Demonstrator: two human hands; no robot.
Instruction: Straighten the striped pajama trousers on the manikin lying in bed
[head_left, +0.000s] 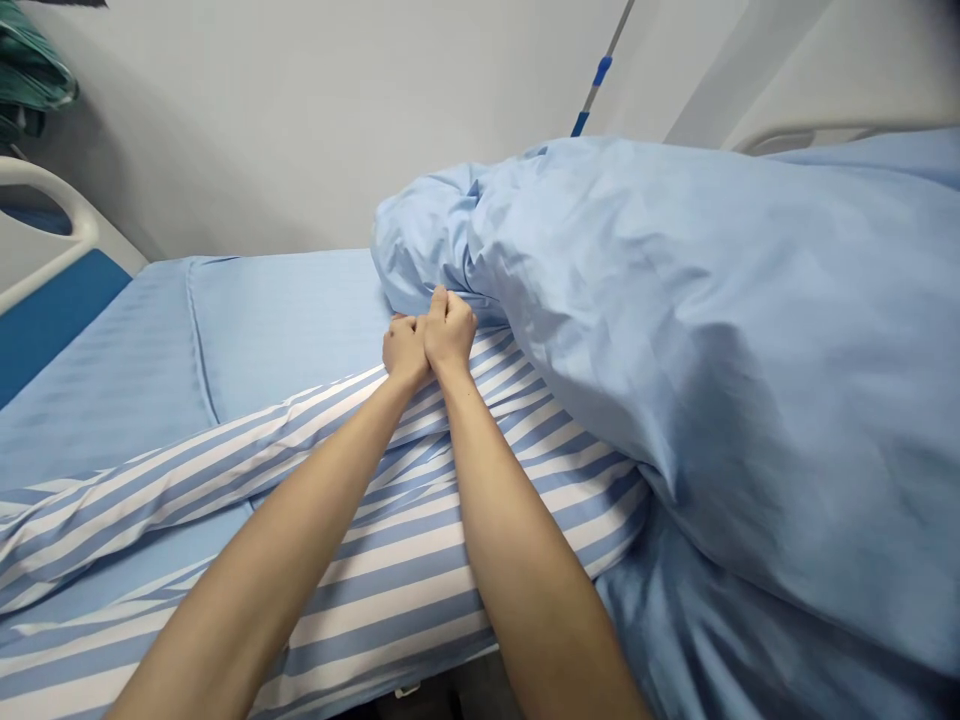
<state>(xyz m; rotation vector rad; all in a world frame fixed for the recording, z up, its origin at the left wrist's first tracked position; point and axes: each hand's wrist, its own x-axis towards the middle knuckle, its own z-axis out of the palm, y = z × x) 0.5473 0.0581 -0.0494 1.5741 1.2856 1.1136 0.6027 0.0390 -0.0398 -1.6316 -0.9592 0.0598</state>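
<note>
My left hand [406,350] and my right hand [449,332] are side by side, both closed into fists on a gathered edge of blue-and-white striped cloth [450,540]. The fists sit where that cloth meets a large bunched light blue duvet [675,340], and my right knuckles are against the duvet's fold. A long rolled fold of the striped cloth runs from my hands to the lower left. The fabric inside my fists is hidden by my fingers.
Both fabrics lie on a bed with a plain blue fitted sheet [285,330]. A white bed rail with a blue panel [52,240] stands at the left, and another rail [795,140] at the upper right. Behind are a white wall [300,110], a pole with blue fittings [596,85], and dark green cloth [30,80].
</note>
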